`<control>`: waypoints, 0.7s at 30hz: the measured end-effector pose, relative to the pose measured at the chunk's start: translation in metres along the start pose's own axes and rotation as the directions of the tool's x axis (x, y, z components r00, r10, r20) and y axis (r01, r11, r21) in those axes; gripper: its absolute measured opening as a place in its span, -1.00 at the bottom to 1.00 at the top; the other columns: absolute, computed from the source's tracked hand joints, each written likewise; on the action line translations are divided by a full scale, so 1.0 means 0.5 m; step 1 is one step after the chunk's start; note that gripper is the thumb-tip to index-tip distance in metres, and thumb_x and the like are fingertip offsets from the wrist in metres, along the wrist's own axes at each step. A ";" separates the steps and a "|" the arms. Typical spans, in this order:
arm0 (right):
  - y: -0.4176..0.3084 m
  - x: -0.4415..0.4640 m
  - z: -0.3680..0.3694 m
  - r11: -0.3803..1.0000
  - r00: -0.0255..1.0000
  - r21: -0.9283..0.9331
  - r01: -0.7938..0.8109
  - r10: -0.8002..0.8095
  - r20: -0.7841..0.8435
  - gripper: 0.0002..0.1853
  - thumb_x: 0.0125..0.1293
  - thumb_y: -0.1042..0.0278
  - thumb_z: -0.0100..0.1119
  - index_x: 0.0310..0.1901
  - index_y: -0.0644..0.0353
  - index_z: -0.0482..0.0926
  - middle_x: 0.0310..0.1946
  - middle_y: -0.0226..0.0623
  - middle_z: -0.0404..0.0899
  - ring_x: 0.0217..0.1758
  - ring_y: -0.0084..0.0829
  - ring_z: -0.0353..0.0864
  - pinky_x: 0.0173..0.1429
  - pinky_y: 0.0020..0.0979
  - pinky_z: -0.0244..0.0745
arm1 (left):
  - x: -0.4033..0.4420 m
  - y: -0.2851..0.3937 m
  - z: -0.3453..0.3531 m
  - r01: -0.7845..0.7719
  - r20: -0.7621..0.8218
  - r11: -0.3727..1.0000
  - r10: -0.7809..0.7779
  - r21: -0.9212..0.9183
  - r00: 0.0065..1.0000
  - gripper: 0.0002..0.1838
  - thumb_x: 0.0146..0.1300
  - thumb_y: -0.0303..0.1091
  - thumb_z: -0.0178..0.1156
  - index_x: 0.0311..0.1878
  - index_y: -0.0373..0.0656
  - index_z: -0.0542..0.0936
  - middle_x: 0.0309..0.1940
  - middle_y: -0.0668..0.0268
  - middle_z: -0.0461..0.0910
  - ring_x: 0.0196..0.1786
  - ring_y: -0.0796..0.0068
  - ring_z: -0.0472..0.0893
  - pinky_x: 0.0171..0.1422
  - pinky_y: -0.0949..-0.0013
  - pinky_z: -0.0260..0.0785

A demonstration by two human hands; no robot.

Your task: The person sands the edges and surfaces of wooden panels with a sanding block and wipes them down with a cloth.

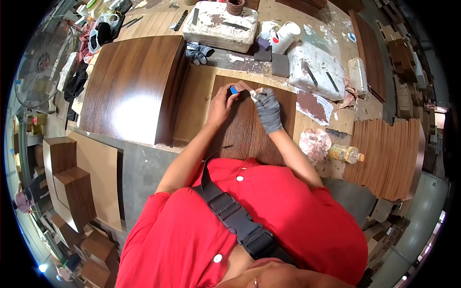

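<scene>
Over a dark brown wood-grain panel [245,127], both hands are close together near its far edge. My left hand [221,104] is bare, its fingers closed around a small piece with a blue part [234,90]. A reddish-brown strip [245,86] runs between the hands. My right hand [266,108] wears a grey glove with bare fingertips, pinched at the right end of that strip. Exactly how the strip and the blue part join is too small to tell.
Stacked brown panels [129,86] stand at the left. Beyond are two paint-stained white blocks [218,29] [317,69], a white cup [286,36] and grey gloves [198,53]. A crumpled cloth [315,145], a bottle [343,153] and thin stacked strips [384,156] lie right.
</scene>
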State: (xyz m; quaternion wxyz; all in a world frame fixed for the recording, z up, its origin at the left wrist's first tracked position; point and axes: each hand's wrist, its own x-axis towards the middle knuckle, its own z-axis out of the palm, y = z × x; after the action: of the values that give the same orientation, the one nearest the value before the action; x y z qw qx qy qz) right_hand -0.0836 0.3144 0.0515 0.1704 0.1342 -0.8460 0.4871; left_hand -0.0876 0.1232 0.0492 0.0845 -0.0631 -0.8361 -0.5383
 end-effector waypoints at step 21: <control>0.023 0.040 -0.014 0.511 0.704 0.525 -0.680 0.655 0.275 -0.78 0.42 0.60 0.10 0.03 0.35 0.65 -0.20 -0.15 0.71 -0.34 -0.42 0.73 -0.28 -0.48 0.72 | 0.004 -0.003 -0.006 0.012 0.000 0.997 -0.012 -0.078 1.000 -0.61 0.35 -0.36 0.27 0.22 -0.17 0.50 -0.02 0.06 0.59 0.02 0.02 0.61 0.08 0.19 0.46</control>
State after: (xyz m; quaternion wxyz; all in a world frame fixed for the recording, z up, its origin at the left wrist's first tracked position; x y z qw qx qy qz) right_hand -0.1051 0.3250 0.0543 -0.0984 -0.1452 -0.6384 0.7495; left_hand -0.0898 0.1199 0.0497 0.0788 -0.0612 -0.8147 -0.5712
